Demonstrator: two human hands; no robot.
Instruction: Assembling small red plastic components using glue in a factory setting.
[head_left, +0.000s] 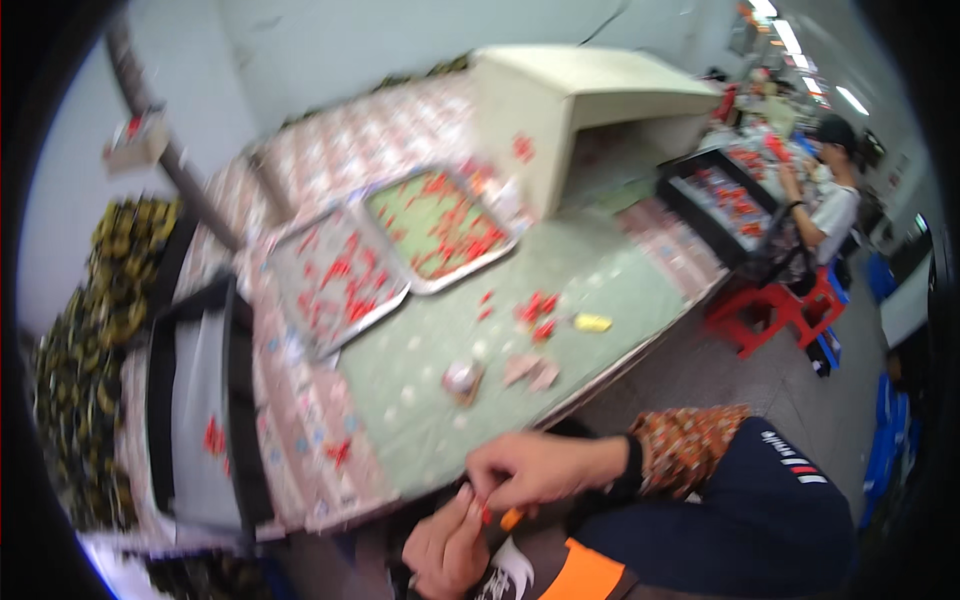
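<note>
Over my lap, just off the table's front edge, my two hands meet with fingertips together. My left hand is closed in a pinch, with a small red piece showing at its fingertips. From the right my right hand comes in, thumb and forefinger pinched against the same spot. Whatever is between its fingertips is hidden. A small orange thing shows under the right hand; its kind is unclear. On the table nearby lie loose red pieces, a yellow-handled tool, a small round item and pinkish scraps.
Two metal trays of red pieces stand on the green tabletop. A black bin is at left, another black bin at right. Behind stands a cream open-fronted box. A person sits near red stools.
</note>
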